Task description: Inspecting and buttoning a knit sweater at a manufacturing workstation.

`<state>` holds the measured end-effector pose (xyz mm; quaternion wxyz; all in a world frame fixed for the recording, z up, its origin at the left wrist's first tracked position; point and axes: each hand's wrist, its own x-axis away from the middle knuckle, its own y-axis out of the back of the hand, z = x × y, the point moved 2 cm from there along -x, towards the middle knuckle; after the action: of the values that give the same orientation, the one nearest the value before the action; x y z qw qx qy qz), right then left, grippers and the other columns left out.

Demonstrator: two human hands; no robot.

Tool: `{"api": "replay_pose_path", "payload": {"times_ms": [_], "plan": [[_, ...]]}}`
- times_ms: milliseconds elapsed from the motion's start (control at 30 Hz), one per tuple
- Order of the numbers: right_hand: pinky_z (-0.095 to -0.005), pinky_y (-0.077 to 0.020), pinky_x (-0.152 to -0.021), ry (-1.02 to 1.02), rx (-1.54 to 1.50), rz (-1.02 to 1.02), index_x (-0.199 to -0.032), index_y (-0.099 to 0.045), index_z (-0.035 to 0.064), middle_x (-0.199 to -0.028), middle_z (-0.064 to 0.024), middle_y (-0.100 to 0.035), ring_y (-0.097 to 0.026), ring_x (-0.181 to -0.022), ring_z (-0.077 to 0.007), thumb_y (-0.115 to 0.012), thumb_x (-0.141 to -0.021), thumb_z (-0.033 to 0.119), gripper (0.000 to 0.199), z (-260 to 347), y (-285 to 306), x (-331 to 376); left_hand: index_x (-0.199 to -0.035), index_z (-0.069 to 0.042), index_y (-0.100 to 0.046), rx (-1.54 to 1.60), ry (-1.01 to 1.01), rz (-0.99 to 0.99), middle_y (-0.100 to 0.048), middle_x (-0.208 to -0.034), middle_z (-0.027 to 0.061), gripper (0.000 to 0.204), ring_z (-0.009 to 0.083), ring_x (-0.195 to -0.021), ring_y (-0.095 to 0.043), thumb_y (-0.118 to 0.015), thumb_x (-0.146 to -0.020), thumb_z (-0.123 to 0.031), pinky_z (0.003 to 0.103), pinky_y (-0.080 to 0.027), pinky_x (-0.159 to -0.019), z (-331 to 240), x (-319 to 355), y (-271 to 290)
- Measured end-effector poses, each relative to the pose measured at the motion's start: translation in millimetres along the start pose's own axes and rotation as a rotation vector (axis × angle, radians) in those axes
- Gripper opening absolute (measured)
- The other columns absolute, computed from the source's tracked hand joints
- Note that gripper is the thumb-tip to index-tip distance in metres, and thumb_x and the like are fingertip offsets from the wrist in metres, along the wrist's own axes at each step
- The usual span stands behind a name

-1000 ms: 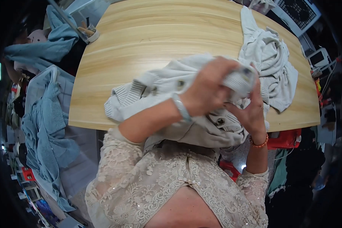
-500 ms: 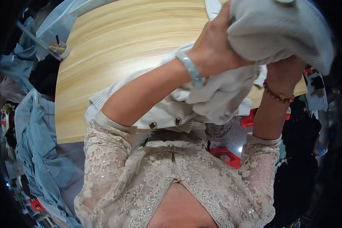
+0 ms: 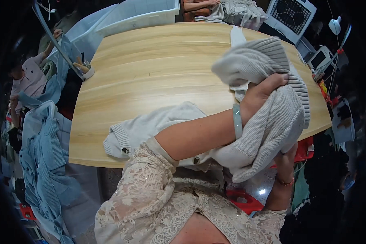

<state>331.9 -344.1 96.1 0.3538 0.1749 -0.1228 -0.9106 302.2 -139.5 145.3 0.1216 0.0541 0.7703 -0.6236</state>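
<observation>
A light grey-white knit cardigan [image 3: 268, 118] with dark buttons is bunched up over the right part of the table. My left hand [image 3: 264, 91], a pale bangle on its wrist, grips it by the ribbed band. Lower down, my right hand [image 3: 286, 157] holds the cardigan's near side, its fingers partly covered by the knit. One sleeve with a ribbed cuff [image 3: 117, 140] lies on the wooden table [image 3: 150, 77] to the left of my left forearm.
Pale plastic bins [image 3: 138, 18] stand beyond the far edge. A small cup of tools [image 3: 87, 72] sits at the left edge by a metal pole. Blue knitwear [image 3: 44, 158] fills a bin at left. Another person [image 3: 30, 77] handles blue cloth. A red stool [image 3: 244, 200] is below.
The cardigan has come down and nearer, with its ribbed band now showing. My left hand has moved lower and to the right; my right hand has dropped toward me. The view has shifted.
</observation>
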Motion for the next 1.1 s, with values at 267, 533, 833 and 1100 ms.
{"api": "replay_pose_path", "payload": {"times_ms": [267,533,833,1100], "plan": [[-0.0376,-0.0428,-0.099,0.295,0.024,-0.527,-0.136,-0.04,-0.0037,-0.124,-0.0148,-0.055,-0.053,-0.114,-0.0229,-0.063,-0.088,0.041,0.07,30,24,5,-0.138,-0.002,-0.044,-0.454,0.378,0.095,-0.056,-0.133,0.0128,0.061,0.0238,-0.121,-0.055,-0.067,-0.092,-0.035,0.036,-0.045,-0.106,27,51,23],[-0.0347,-0.0434,-0.102,-0.046,0.51,-0.356,-0.141,-0.039,-0.0024,-0.131,-0.0151,-0.056,-0.056,-0.118,-0.0229,-0.064,-0.09,0.021,0.062,13,19,32,-0.139,-0.004,-0.047,-0.546,0.736,0.331,-0.055,-0.136,0.0085,0.066,0.0178,-0.126,-0.05,-0.074,-0.086,-0.032,0.03,-0.039,-0.108,81,101,39],[-0.0282,-0.0448,-0.097,-0.414,-0.172,0.393,-0.132,-0.051,-0.0066,-0.124,-0.0116,-0.062,-0.058,-0.112,-0.0156,-0.062,-0.085,0.009,0.05,-7,18,-19,-0.129,-0.005,-0.054,-0.12,0.673,-0.185,-0.062,-0.124,0.0036,0.041,0.013,-0.116,-0.056,-0.063,-0.095,-0.026,0.031,-0.043,-0.104,72,145,65],[-0.0248,-0.0533,-0.075,-0.135,-0.332,0.103,-0.131,-0.052,-0.0039,-0.103,-0.0094,-0.069,-0.067,-0.083,-0.0115,-0.05,-0.101,0.015,0.035,17,-25,-73,-0.134,-0.005,-0.049,-0.429,0.0,0.556,-0.054,-0.137,0.0111,0.048,0.0248,-0.124,-0.054,-0.052,-0.099,-0.038,0.041,-0.044,-0.105,-286,-25,19]]}}
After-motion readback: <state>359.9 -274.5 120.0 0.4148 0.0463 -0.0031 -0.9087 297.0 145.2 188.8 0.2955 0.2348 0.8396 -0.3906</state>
